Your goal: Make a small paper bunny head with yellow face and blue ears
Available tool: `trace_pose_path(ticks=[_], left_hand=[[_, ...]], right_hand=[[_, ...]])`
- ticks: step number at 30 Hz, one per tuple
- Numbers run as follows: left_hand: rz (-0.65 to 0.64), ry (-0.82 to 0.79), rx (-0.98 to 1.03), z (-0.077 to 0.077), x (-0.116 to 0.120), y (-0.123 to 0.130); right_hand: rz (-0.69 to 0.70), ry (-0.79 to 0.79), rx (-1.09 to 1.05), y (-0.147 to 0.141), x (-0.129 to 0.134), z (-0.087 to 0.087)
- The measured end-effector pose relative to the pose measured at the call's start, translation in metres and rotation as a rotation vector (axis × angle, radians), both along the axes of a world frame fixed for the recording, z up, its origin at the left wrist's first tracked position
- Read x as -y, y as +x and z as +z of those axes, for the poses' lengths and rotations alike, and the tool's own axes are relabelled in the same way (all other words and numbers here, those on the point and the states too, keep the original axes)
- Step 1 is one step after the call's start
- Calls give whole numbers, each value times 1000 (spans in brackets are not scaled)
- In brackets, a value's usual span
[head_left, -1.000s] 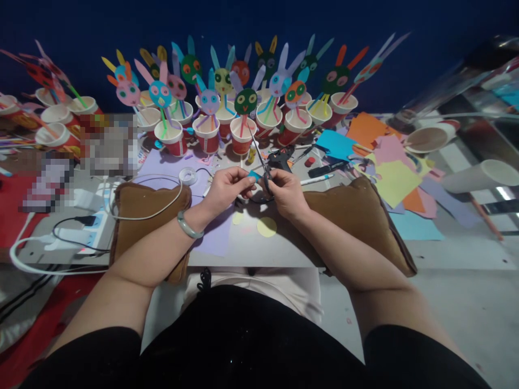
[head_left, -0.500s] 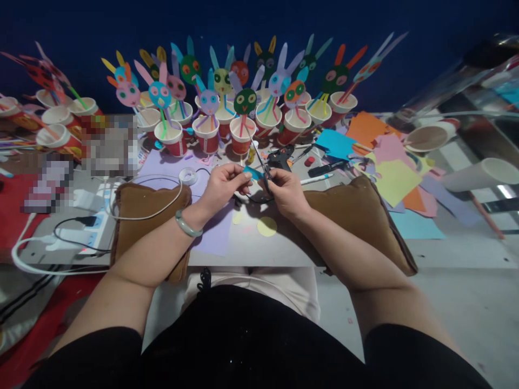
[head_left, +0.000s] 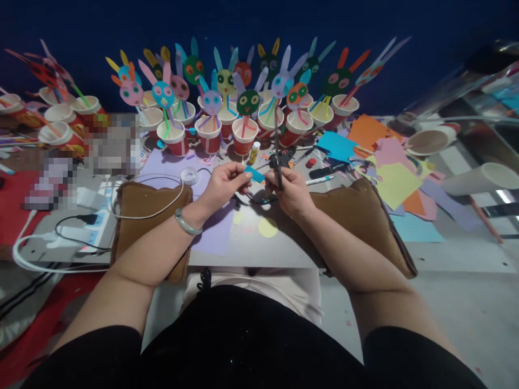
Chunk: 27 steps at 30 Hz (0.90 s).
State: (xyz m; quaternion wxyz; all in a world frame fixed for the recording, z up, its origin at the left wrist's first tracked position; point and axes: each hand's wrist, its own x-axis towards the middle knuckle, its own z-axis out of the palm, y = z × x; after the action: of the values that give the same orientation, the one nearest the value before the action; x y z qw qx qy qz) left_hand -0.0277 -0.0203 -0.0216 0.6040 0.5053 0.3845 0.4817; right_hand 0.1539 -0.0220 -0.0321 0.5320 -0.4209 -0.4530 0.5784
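Note:
A small piece of blue paper (head_left: 254, 174) is pinched in the fingertips of my left hand (head_left: 224, 186), which wears a bracelet at the wrist. My right hand (head_left: 292, 190) grips dark scissors (head_left: 278, 167) with the blades pointing up and away from me. The fingertips of my right hand are close to the right end of the blue paper; whether they touch it I cannot tell. Below my hands, a yellow paper circle (head_left: 267, 227) and a smaller yellow piece (head_left: 238, 218) lie on the table. Purple paper (head_left: 211, 237) lies beneath my left wrist.
Paper cups (head_left: 245, 138) holding rabbit-faced straw figures (head_left: 248, 102) stand along the back. Brown cushions (head_left: 360, 221) lie under both forearms. Coloured paper sheets (head_left: 395, 181) pile up at right. A tape roll (head_left: 188, 176), a glue stick (head_left: 254, 153) and a power strip (head_left: 97, 229) are nearby.
The scissors have turned from slanting left across the blue paper to pointing nearly straight away from me. My right hand has shifted slightly right, and more of the blue paper shows.

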Motion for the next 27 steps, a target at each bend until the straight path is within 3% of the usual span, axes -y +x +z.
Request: trace_pose_path(ticks=[6,9,13,17,19,23,27], left_hand=[[13,78,-28,-4,3,2],[24,42,-17,-2,4,4],[-9,-217,-10,3,1,6],[-249,-542,-27,9,-1,3],[-312,-624,6,12,0,2],[-285,-579,83,15,1,0],[-179,-407,89,8,-1,1]], right_hand=[[-9,14,61,-1,2,-3],[-12,42,62,-1,1,-4],[19,137,101,1,2,-5],[3,288,203,3,3,-5],[-11,352,242,3,3,-5],[-45,364,214,3,2,-6],[-73,197,105,2,-2,-9]])
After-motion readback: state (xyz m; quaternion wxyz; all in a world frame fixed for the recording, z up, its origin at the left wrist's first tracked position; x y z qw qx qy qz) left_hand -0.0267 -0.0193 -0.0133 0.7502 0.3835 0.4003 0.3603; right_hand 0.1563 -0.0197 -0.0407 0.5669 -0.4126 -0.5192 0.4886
